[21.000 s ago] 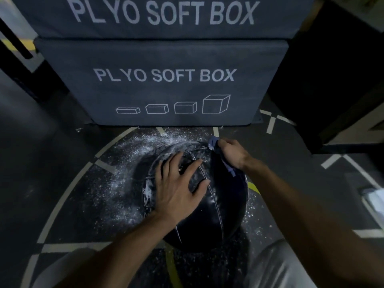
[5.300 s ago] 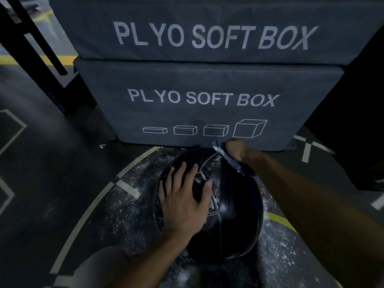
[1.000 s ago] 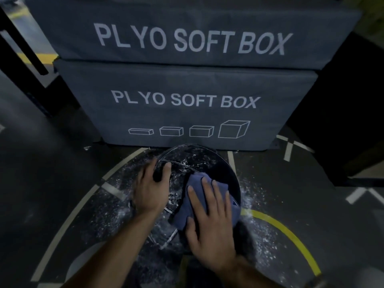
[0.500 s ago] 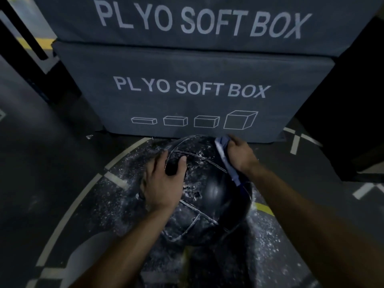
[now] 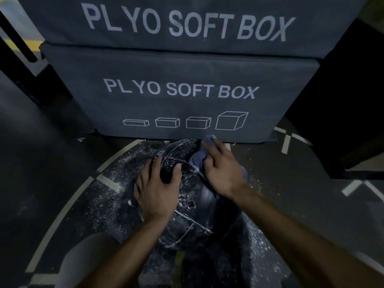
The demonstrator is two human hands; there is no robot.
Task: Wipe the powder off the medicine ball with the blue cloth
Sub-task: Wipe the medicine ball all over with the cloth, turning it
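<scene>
A black medicine ball point(image 5: 194, 217) with pale seams lies on the dark floor just in front of the stacked boxes. White powder specks still cling to its top and middle. My left hand point(image 5: 155, 188) lies spread on the ball's upper left side, fingers straight. My right hand point(image 5: 223, 169) presses the blue cloth point(image 5: 197, 157) flat against the ball's upper right, and it looks motion-blurred. Cloth bunches out beyond the fingertips and at the wrist side.
Two stacked grey boxes point(image 5: 187, 94) printed PLYO SOFT BOX stand directly behind the ball. Spilled powder point(image 5: 116, 173) covers the floor around the ball, over white and yellow floor lines. A dark block point(image 5: 342, 121) stands at the right. My knee point(image 5: 83, 258) shows at lower left.
My right hand has slid with the cloth from the ball's far upper edge down over its right side. My left hand stays planted on the upper left.
</scene>
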